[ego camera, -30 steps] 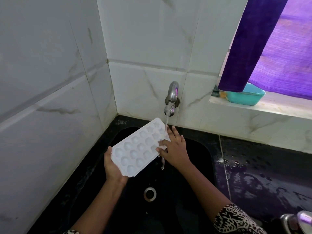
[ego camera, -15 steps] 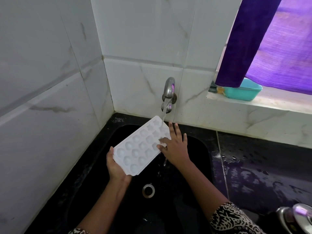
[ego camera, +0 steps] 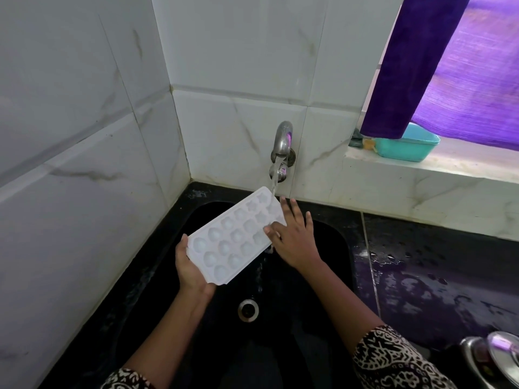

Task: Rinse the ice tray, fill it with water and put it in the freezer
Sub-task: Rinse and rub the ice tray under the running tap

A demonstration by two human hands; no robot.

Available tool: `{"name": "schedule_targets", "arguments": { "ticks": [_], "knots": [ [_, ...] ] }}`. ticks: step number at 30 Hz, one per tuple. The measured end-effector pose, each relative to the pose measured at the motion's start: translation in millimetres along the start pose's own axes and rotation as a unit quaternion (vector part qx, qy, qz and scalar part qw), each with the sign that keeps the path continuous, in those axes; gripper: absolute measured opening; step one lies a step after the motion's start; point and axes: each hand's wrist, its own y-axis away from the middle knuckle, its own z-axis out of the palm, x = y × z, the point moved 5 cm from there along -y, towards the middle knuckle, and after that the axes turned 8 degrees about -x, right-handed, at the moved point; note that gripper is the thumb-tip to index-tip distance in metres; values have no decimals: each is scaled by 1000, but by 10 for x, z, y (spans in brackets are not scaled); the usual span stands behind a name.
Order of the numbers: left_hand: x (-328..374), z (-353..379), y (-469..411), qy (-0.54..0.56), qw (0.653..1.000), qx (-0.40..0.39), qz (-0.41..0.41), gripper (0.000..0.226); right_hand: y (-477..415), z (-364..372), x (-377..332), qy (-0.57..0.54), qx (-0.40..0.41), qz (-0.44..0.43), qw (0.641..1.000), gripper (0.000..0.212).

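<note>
Currently my left hand (ego camera: 191, 269) grips the white ice tray (ego camera: 236, 238) under the running tap (ego camera: 282, 143); my right hand's (ego camera: 296, 242) straight fingers (ego camera: 296, 214) press it.

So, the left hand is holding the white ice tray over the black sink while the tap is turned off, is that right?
Not quite: the tap is running, its stream landing on the far end of the white ice tray, as the head view shows. The left hand does hold the tray over the black sink.
</note>
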Motion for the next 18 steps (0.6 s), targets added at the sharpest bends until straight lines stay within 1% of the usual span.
{"name": "schedule_targets", "arguments": {
  "ticks": [2, 4, 6, 8, 10, 13, 18],
  "knots": [
    [-11, 24, 7, -4, 1000, -8, 4, 53, 11, 19, -53, 13, 12, -17, 1000, 71],
    [6, 42, 7, -1, 1000, -7, 7, 52, 22, 84, -66, 6, -4, -30, 1000, 74],
    [22, 31, -2, -5, 1000, -7, 4, 52, 19, 108, 11, 8, -19, -21, 1000, 73],
    [6, 11, -11, 1, 1000, -5, -7, 55, 9, 71, 47, 25, -8, -12, 1000, 72],
    [-22, 22, -11, 5, 1000, -4, -13, 57, 23, 44, -23, 33, 5, -24, 999, 72],
    [3, 23, -27, 1, 1000, -3, -8, 57, 37, 58, -45, 26, -9, -37, 999, 77],
    [-30, 49, -53, 5, 1000, -9, -13, 59, 23, 12, -1, 20, 12, -16, 1000, 73]
  ]
}}
